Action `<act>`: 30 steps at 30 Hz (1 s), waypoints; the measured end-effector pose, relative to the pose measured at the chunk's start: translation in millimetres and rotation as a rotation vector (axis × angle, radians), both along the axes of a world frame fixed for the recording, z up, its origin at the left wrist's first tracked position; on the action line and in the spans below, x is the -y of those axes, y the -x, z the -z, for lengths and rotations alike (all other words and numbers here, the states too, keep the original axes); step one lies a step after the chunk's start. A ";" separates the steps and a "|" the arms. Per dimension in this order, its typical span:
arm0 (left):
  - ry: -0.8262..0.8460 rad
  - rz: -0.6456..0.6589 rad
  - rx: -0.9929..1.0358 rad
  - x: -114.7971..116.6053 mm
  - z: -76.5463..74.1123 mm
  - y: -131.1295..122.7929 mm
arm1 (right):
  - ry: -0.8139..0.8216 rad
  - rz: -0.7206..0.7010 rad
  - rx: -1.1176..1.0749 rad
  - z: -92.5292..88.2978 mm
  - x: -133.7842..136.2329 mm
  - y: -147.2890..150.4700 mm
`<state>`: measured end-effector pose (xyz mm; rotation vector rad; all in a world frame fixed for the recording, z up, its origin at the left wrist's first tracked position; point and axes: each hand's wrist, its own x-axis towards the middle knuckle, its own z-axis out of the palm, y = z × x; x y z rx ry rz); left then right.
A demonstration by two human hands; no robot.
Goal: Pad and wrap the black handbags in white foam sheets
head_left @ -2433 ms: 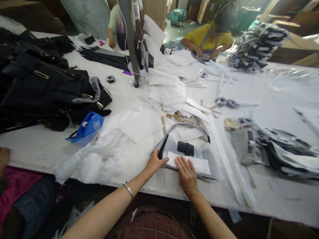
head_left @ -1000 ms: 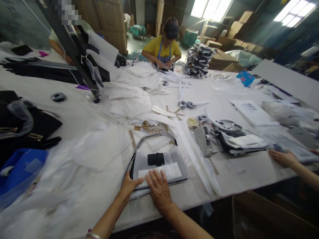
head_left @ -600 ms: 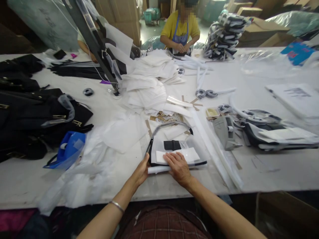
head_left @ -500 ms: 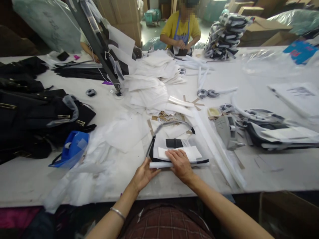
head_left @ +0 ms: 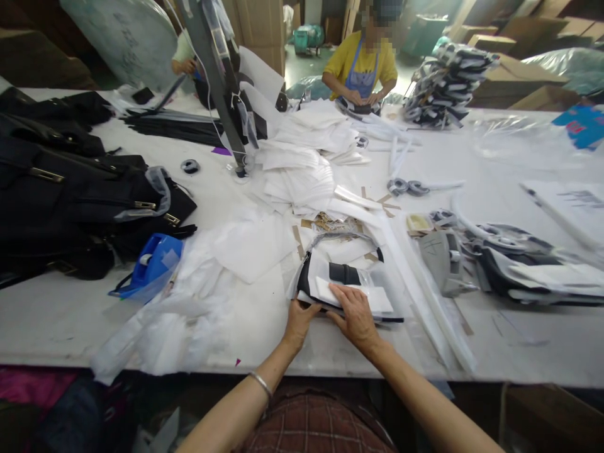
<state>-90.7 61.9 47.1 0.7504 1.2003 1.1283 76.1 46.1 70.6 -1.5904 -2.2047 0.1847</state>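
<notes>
Head view: the handbag (head_left: 321,267) lies on the white table (head_left: 245,321), just right of centre in the lower half of the frame, its handle (head_left: 349,235) looped away from you toward the middle of the frame. A black band (head_left: 344,274) sits across its upper face, and a folded white pad (head_left: 377,298) lies below that, near the front edge. Your left hand (head_left: 299,324) is at the bag's near left corner, thumb and fingers set narrow against the edge; whether they pinch it cannot be told. Your right hand (head_left: 355,314) rests with its fingers over the white pad, thumb apart from them at the front edge; the underside is hidden, so you cannot tell if this grip is clamped. Left of centre, thin plastic wrap (head_left: 165,327) is heaped beside a blue tape dispenser (head_left: 155,259); black bags (head_left: 70,176) are piled at the left of the frame. Right of your handbag run long white strips (head_left: 415,283), then a grey tape dispenser (head_left: 438,258). Loose white sheets (head_left: 306,170) spread above centre, and a co-worker (head_left: 363,69) in a yellow top is at the upper right, hands at a dark item.
</notes>
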 end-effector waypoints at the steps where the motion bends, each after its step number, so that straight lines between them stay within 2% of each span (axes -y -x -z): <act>1: 0.010 0.000 0.009 0.0 0.5 -0.3 | -0.004 0.008 0.015 0.0 0.0 0.2; 7: 0.151 -0.043 0.146 1.9 0.7 -3.8 | -0.076 0.056 0.105 5.9 4.1 14.7; 14: 0.359 -0.129 0.202 -3.4 -20.4 -15.6 | -0.105 0.077 0.160 6.3 -0.4 13.2; 16: 0.344 -0.053 0.152 -5.8 -30.3 -10.0 | -0.111 0.072 0.154 0.6 -3.9 7.8; 17: 0.308 0.040 0.084 -5.7 -36.5 -3.8 | -0.113 0.075 0.153 -2.9 -5.5 5.3; 18: 0.247 0.165 -0.034 -4.5 -43.7 4.3 | -0.113 0.080 0.152 -6.5 -6.8 3.1; 20: 0.032 0.446 -0.421 0.9 -60.4 22.6 | -0.102 0.092 0.148 -13.0 -9.1 0.4; 22: -0.334 0.637 -0.874 7.1 -76.9 35.9 | -0.082 0.090 0.136 -17.3 -11.2 -0.4; 23: -0.544 0.682 -1.059 8.8 -83.3 38.4 | -0.071 0.081 0.130 -18.6 -12.3 -0.2; 25: -0.922 0.690 -1.331 6.1 -88.9 34.2 | -0.059 0.053 0.119 -19.7 -15.0 0.3; 26: -1.060 0.669 -1.435 1.4 -87.5 29.0 | -0.053 0.040 0.114 -20.1 -16.6 0.5; 28: -1.247 0.598 -1.596 -13.5 -78.2 17.7 | -0.033 0.029 0.119 -21.8 -19.9 0.5; 30: -1.357 0.548 -1.673 -30.4 -66.0 10.7 | -0.005 0.036 0.135 -25.6 -22.9 0.3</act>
